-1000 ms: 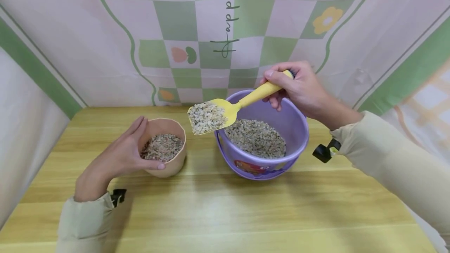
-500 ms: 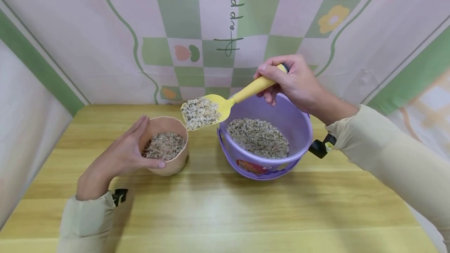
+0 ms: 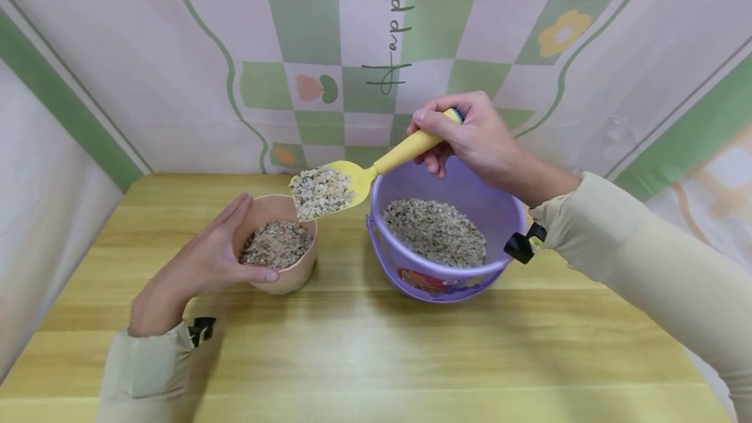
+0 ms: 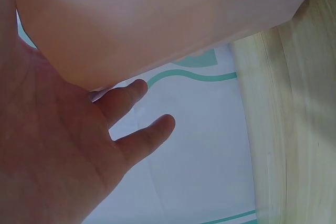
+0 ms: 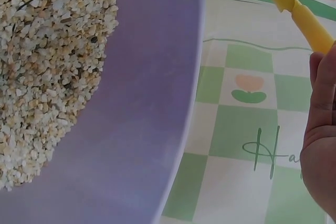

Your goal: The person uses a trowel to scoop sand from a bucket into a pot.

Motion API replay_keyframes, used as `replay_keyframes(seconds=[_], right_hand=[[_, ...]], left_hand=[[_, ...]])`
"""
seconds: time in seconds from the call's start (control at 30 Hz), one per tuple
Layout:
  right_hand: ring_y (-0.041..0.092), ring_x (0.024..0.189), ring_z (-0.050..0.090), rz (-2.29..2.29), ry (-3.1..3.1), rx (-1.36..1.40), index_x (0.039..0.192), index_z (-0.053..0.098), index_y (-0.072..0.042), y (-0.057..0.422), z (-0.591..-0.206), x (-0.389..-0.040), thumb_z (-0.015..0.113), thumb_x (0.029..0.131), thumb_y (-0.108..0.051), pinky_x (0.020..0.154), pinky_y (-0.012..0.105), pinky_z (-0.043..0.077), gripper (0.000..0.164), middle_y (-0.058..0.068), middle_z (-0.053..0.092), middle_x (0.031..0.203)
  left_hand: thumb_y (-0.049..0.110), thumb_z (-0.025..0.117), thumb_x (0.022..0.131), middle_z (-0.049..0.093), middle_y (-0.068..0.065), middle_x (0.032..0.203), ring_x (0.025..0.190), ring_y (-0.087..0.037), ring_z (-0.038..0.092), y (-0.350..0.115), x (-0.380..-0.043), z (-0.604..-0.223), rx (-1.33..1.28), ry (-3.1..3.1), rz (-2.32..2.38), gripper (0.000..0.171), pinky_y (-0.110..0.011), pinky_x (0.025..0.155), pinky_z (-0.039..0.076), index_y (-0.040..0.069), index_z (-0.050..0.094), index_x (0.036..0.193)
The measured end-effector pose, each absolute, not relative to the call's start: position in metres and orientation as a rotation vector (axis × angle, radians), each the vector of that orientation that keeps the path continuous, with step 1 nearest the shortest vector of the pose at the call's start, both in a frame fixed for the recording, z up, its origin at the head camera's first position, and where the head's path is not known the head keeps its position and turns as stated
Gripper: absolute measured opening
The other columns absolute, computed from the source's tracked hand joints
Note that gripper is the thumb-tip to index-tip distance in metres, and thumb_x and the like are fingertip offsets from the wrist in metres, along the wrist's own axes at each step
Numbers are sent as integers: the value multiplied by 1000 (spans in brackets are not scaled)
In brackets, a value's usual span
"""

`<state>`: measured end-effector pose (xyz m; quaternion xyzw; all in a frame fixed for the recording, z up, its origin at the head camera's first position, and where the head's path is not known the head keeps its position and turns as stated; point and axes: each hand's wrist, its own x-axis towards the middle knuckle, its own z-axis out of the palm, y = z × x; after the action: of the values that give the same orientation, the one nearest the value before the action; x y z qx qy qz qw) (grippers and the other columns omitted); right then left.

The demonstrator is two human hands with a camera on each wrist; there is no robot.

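My right hand [image 3: 472, 136] grips the yellow handle of a toy sand shovel [image 3: 405, 152], whose blade bears a heap of pale gravel [image 3: 322, 192]. The blade's tip hangs over the right rim of a peach-coloured pot [image 3: 296, 273]. That pot, partly filled with gravel [image 3: 276, 244], stands on the table within the grasp of my left hand [image 3: 202, 256]; the thumb lies along the near side. In the left wrist view two fingers [image 4: 147, 137] stick out beside the pot [image 4: 157, 19]. Beneath my right hand stands a purple bucket [image 3: 384, 240] holding more gravel [image 3: 435, 232].
The wooden table [image 3: 352, 351] meets a checked cloth backdrop [image 3: 311, 31] along its far edge. The bucket's purple handle [image 3: 382, 263] hangs down its left and near side. Black wrist mounts [image 3: 525, 243] sit at both cuffs.
The right hand has carried the loaded shovel leftward, from above the bucket's left rim to over the pot's right rim. The left hand stays on the pot. The view has shifted slightly.
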<state>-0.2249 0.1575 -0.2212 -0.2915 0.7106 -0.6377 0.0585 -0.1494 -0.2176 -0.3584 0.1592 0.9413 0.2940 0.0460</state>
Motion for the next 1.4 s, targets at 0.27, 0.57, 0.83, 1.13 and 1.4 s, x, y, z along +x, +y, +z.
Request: replay_keyframes(seconds=[0.27, 0.57, 0.83, 1.13, 1.4], right_hand=[[20, 43, 56, -1903, 2139, -880, 87, 69, 9, 147, -224, -228, 60, 99, -11, 39, 29, 49, 25, 23, 64, 65], [19, 43, 58, -1856, 2166, -872, 88, 68, 9, 129, -227, -228, 59, 99, -11, 39, 28, 50, 25, 24, 65, 66], [18, 43, 59, -1825, 2217, -785, 87, 67, 9, 118, -233, -229, 59, 99, -11, 40, 29, 51, 24, 22, 65, 64], [19, 44, 60, -1830, 2230, -758, 89, 66, 10, 112, -237, -228, 60, 99, -10, 40, 30, 52, 23, 24, 65, 65], [19, 44, 60, -1818, 2290, -756, 89, 66, 10, 110, -236, -228, 60, 98, -10, 40, 31, 52, 23, 22, 65, 65]], left_hand=[[62, 85, 67, 3, -15, 166, 147, -45, 16, -217, -151, -360, 469, 2851, 918, 136, -65, 112, 25, 2, 4, 159], [63, 85, 66, 3, -15, 166, 148, -44, 15, -218, -152, -361, 457, 2851, 926, 137, -65, 113, 24, 2, 5, 159], [64, 84, 67, 3, -16, 166, 148, -44, 15, -218, -151, -360, 448, 2850, 918, 137, -65, 113, 24, 1, 5, 159], [63, 84, 67, 3, -15, 166, 148, -43, 14, -218, -151, -360, 445, 2854, 914, 137, -64, 113, 23, 0, 4, 158], [62, 84, 67, 2, -15, 166, 148, -43, 14, -218, -151, -360, 441, 2852, 927, 138, -65, 113, 23, 1, 2, 159]])
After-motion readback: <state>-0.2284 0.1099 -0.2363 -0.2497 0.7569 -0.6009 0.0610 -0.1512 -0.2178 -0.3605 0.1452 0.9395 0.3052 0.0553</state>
